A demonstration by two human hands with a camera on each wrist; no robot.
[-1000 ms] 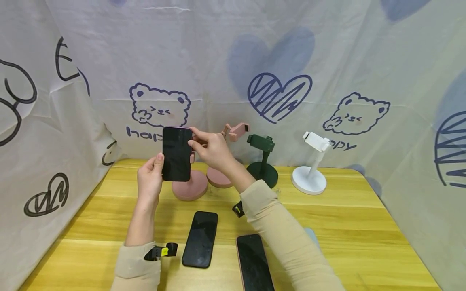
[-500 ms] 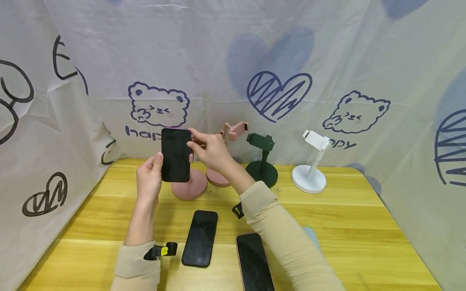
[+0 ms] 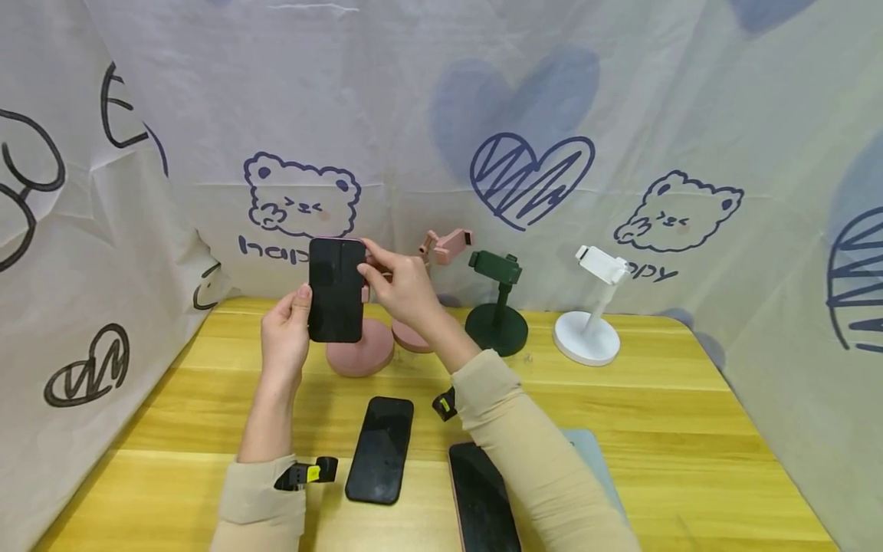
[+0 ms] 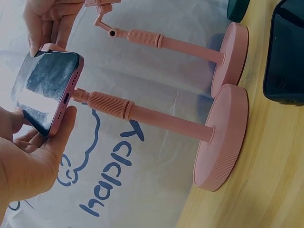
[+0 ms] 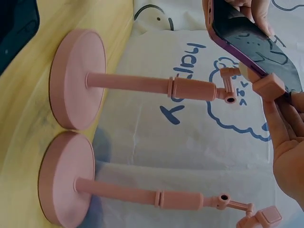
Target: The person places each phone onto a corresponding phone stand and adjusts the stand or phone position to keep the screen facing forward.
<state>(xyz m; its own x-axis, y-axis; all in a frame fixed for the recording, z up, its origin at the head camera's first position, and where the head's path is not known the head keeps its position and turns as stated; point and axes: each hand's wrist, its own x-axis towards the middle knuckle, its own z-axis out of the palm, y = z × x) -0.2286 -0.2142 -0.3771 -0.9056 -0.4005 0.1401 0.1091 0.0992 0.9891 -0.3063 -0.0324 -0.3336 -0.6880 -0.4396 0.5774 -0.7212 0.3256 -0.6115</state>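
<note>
Head view: held phone [image 3: 336, 303] left of frame centre, upright, dark screen facing camera. Left hand [image 3: 284, 330] grips its left edge, thumb on the front. Right hand [image 3: 403, 285] pinches the upper right edge, thumb toward the screen; can't tell if those fingers also grip the clamp [image 5: 269, 87]. From the head, the phone covers most of that clamp, only a pink bit poking out at the right edge; right wrist view shows its block against the phone's edge at upper right of frame, right beside the right-hand fingers.

Left wrist view gives the phone's bottom edge, with port and holes, plus left-hand fingers underneath. Both wrist views show the pole of the front pink stand [image 4: 171, 126]; head view has mainly its base, below the phone. Rear pink stand [image 5: 140, 194]: pole clear along the bottom of the right wrist frame, partly behind the right hand from the head.

White stand [image 3: 586, 339], right of centre, head view only. Green stand [image 3: 497, 330] nearly whole there, just a corner at top of left wrist frame. Head view also has two dark phones [image 3: 379, 452] lying on the table [image 3: 690, 429], lower centre, one partly under the right sleeve [image 3: 531, 445].
</note>
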